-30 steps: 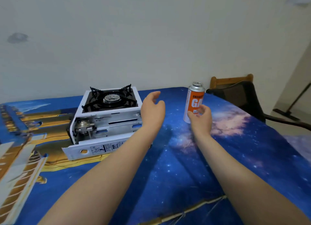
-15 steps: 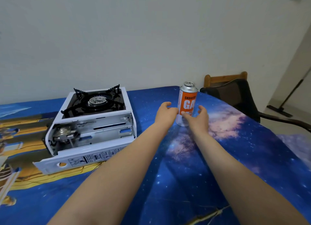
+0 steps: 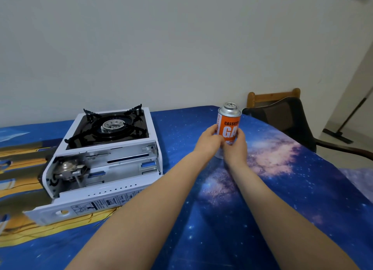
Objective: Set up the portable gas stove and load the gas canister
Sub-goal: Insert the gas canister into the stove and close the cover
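Observation:
A white portable gas stove sits on the left of the blue tablecloth, its black burner grate on top. Its side compartment lid is folded down, showing the empty metal bay with the regulator at its left end. An orange and silver gas canister stands upright to the right of the stove. My left hand and my right hand are wrapped around its lower half from both sides, hiding its base.
The table wears a blue galaxy-print cloth with a yellow pattern on the left. A dark chair with a wooden back stands behind the table's right corner. A mop leans by the doorway. A white wall rises behind.
Both hands have moved forward from near the stove and closed around the canister. The view has shifted so the stove appears further left.

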